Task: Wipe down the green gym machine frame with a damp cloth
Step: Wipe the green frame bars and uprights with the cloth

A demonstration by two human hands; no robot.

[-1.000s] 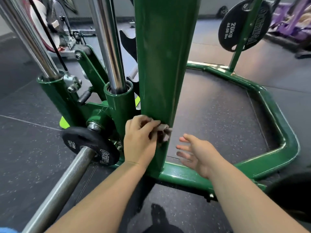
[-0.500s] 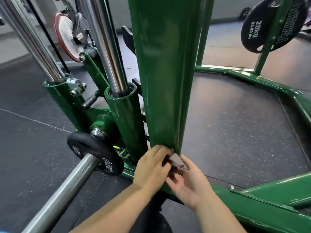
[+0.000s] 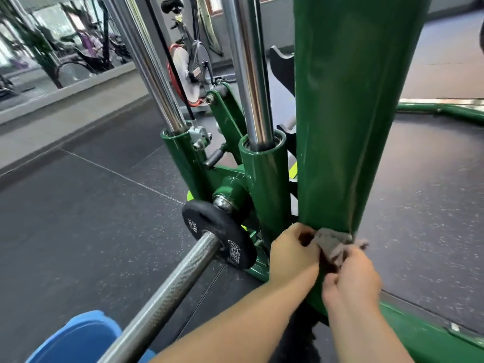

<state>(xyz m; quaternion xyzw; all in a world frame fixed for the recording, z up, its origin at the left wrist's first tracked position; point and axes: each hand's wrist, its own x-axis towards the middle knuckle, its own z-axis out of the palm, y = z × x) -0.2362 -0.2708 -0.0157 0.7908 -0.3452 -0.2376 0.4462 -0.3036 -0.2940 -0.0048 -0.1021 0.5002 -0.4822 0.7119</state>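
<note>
A blue bucket (image 3: 76, 336) sits at the person's near left on the dark speckled rubber floor (image 3: 78, 218). A knurled steel bar (image 3: 162, 302) slants across just beside the bucket and runs up into a black weight plate (image 3: 220, 237), passing close along the left forearm and crowding the left side of the machine's foot. Beyond the plate, two short green sleeves (image 3: 264, 184) stand upright, each with a chrome guide rod (image 3: 248, 74) rising out of it. A thin black cable (image 3: 170, 61) runs down beside the left rod. A green base rail (image 3: 432, 336) stretches off to the near right, and another length of rail (image 3: 445, 108) lies across the floor farther back. An exercise bike (image 3: 188, 72) with a red-rimmed flywheel stands behind the rods, and a wall mirror (image 3: 65, 48) at far left reflects more gym equipment.

At the foot of the broad green upright post (image 3: 348, 127), both hands work a small grey cloth (image 3: 332, 241) pressed against the post's front edge, low down, just above the base. The left hand (image 3: 293, 255) pinches the cloth's left side with curled fingers, left of the post and near the plate. The right hand (image 3: 358, 279), slightly blurred, grips the cloth's lower right part from below, in front of the post. The cloth lies between the two hands, touching both.
</note>
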